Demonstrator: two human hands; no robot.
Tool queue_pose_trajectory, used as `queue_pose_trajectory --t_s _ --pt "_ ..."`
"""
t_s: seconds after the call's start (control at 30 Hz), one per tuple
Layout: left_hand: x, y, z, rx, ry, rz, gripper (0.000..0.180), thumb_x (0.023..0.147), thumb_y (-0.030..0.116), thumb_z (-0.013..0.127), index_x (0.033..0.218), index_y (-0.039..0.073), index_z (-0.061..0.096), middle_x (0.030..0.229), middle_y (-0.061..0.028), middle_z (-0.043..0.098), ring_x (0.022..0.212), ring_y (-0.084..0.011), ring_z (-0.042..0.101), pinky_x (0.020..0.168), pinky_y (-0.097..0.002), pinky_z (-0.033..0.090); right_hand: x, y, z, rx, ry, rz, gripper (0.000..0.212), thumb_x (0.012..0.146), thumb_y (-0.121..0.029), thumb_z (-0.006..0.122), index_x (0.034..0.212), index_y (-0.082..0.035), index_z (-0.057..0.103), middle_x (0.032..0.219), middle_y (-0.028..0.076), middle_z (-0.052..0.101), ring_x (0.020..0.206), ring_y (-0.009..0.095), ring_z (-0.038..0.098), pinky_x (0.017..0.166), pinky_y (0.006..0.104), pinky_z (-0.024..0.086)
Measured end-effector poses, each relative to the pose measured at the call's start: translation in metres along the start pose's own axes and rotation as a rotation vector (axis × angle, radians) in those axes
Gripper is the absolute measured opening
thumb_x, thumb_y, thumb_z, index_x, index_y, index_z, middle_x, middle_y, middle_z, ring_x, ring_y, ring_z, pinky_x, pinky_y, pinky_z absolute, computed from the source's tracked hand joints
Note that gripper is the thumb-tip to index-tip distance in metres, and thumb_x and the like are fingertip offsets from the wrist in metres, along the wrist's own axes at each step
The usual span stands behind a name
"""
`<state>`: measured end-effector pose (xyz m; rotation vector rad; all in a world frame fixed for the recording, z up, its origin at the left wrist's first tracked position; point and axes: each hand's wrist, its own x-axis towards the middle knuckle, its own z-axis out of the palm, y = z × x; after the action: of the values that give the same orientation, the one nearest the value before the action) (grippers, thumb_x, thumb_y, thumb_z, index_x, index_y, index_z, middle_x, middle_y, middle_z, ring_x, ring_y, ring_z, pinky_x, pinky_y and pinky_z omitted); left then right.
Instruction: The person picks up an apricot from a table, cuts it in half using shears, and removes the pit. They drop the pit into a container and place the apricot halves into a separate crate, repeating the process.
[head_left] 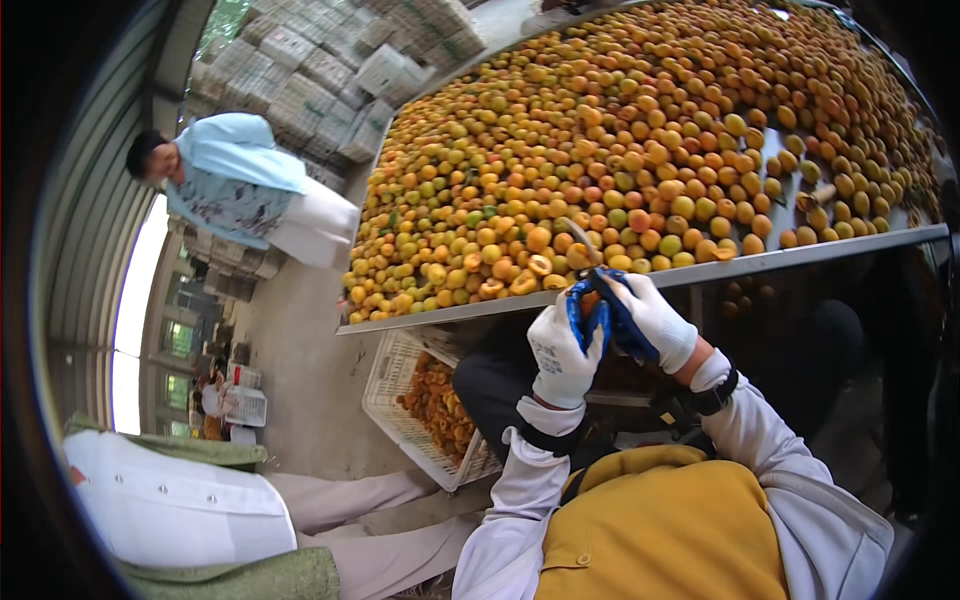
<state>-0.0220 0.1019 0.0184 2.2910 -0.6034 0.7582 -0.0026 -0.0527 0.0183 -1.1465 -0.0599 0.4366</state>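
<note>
Both my hands wear white gloves with blue-coated palms and meet at the near edge of a table (770, 268) heaped with apricots (600, 130). My left hand (569, 342) is closed around an orange apricot (588, 302), mostly hidden by the gloves. Beside it, my right hand (645, 322) is closed, and a thin curved knife blade (579, 238) sticks up from its fingertips over the fruit. The handle of this knife is hidden. Several split apricots (540, 265) lie near the table's edge, just beyond my left hand.
Below the table, to the left, stands a white plastic crate (385, 392) of opened apricots (438, 405). One person (180, 500) stands close on my left; another person (245, 180) is by the table's far left side. Stacked crates (310, 70) stand behind. A light-brown stick-like piece (818, 196) lies among fruit at right.
</note>
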Motion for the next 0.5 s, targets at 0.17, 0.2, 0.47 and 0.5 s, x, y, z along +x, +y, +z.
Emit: queue_pose_trajectory --t_s 0.17,0.2,0.47,0.5 --pt "-0.020 -0.006 0.020 -0.132 -0.079 -0.101 0.027 0.099 0.013 0.057 0.114 -0.009 0.057 0.087 -0.0199 0.065 0.073 -0.0345 0.067 0.067 -0.0404 0.052 -0.006 0.001 -0.011 0.106 -0.030 0.041 0.036 0.100 -0.040 0.059 0.093 -0.005 0.065 0.071 -0.002 0.059 0.053 0.005 0.051 0.045 0.0217 0.037" --pt "-0.025 -0.004 0.024 -0.093 0.019 -0.104 0.028 0.100 0.012 0.056 0.119 -0.009 0.054 0.097 -0.0188 0.064 0.083 -0.0307 0.067 0.072 -0.0378 0.052 -0.007 0.002 -0.011 0.115 -0.056 -0.004 0.035 0.100 -0.039 0.060 0.092 -0.005 0.065 0.071 -0.002 0.060 0.054 0.005 0.052 0.046 0.0213 0.038" --pt "-0.020 -0.030 0.033 -0.993 0.227 -0.678 0.031 0.106 0.025 0.046 0.124 0.001 0.055 0.103 -0.0057 0.061 0.100 -0.0168 0.063 0.085 -0.0302 0.054 -0.010 0.030 0.011 -0.070 0.126 -0.322 0.031 0.092 -0.009 0.065 0.121 0.002 0.062 0.097 0.003 0.066 0.090 0.008 0.056 0.084 0.0262 0.049" --pt "-0.015 -0.030 0.030 -1.450 0.272 -0.746 0.036 0.106 0.034 0.043 0.120 0.004 0.057 0.099 -0.0052 0.063 0.096 -0.0163 0.064 0.084 -0.0302 0.054 -0.012 0.032 0.013 -0.073 0.125 -0.323 0.031 0.092 -0.009 0.065 0.121 0.002 0.062 0.097 0.003 0.066 0.090 0.008 0.056 0.084 0.0262 0.049"
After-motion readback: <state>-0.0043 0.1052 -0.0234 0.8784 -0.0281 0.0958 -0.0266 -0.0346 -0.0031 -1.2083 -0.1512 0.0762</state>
